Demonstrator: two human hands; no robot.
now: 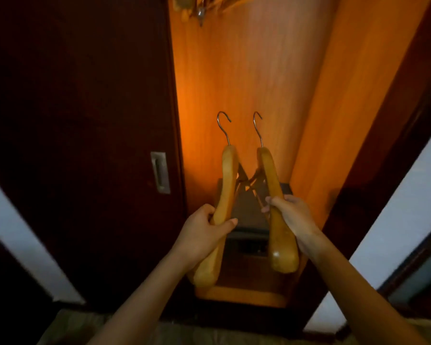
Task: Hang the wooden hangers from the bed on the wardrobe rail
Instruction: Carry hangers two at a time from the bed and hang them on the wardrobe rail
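Just right of the door pull (pixel 160 173), L hand (pixel 204 229) curls fingers & thumb round the arm of one wooden hanger (pixel 228 180); farther right, R hand (pixel 292 215) grips a 2nd hanger (pixel 281 245) likewise, hooks up, both before the open wardrobe (pixel 246 70). Prob light, stiff, varnish maybe slick: hold mid-arm, as now. Count: 2 hangers in hand; blurred wooden shapes (pixel 204 7) high above the pull, how many unclear.

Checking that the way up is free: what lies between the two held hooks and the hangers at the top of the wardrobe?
Head view: the stretch between the hooks and the blurred top hangers is bare; only the orange back panel shows behind.
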